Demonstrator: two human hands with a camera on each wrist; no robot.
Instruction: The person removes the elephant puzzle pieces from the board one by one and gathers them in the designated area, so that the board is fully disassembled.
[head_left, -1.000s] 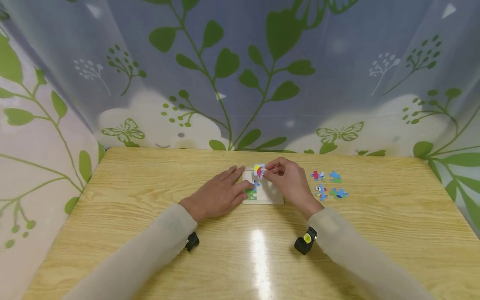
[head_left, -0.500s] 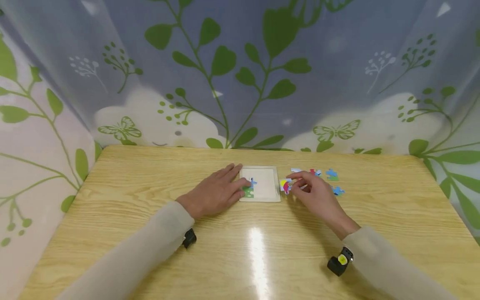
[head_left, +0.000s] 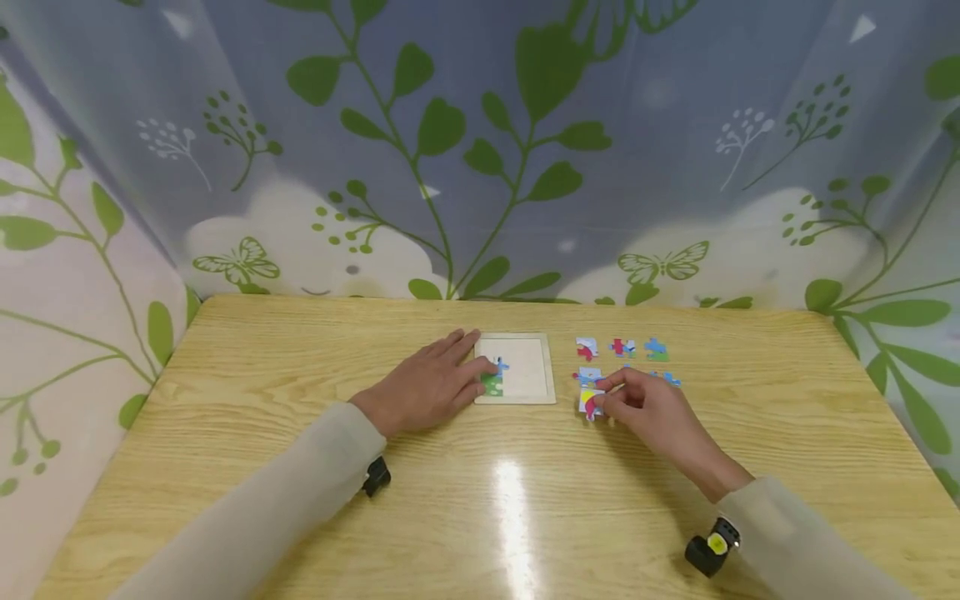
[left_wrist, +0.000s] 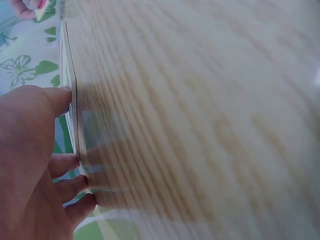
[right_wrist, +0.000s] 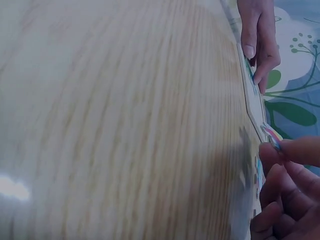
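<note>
My right hand (head_left: 663, 421) pinches a jigsaw piece (head_left: 590, 403) with yellow, red and white on it between thumb and forefinger, to the right of a pale square puzzle tray (head_left: 552, 379). The right wrist view shows this piece (right_wrist: 273, 136) tilted at the fingertips. My left hand (head_left: 423, 385) lies over the tray's left edge, fingers extended, with its thumb on a blue-and-green jigsaw piece (head_left: 492, 387) in the tray's lower left corner. In the left wrist view the fingertips (left_wrist: 80, 204) touch the table at the tray's side.
Several loose jigsaw pieces lie right of the tray, among them a red-and-white piece (head_left: 587, 348), a red-and-blue piece (head_left: 622, 347) and a blue-and-green piece (head_left: 656, 349). My right fingers partly cover the nearer row. A leaf-patterned curtain (head_left: 375, 167) hangs behind the wooden table (head_left: 300, 350).
My right hand has moved from over the tray to the right and nearer me, carrying the yellow-and-red jigsaw piece. The left hand has stayed on the tray. The view has shifted slightly.
</note>
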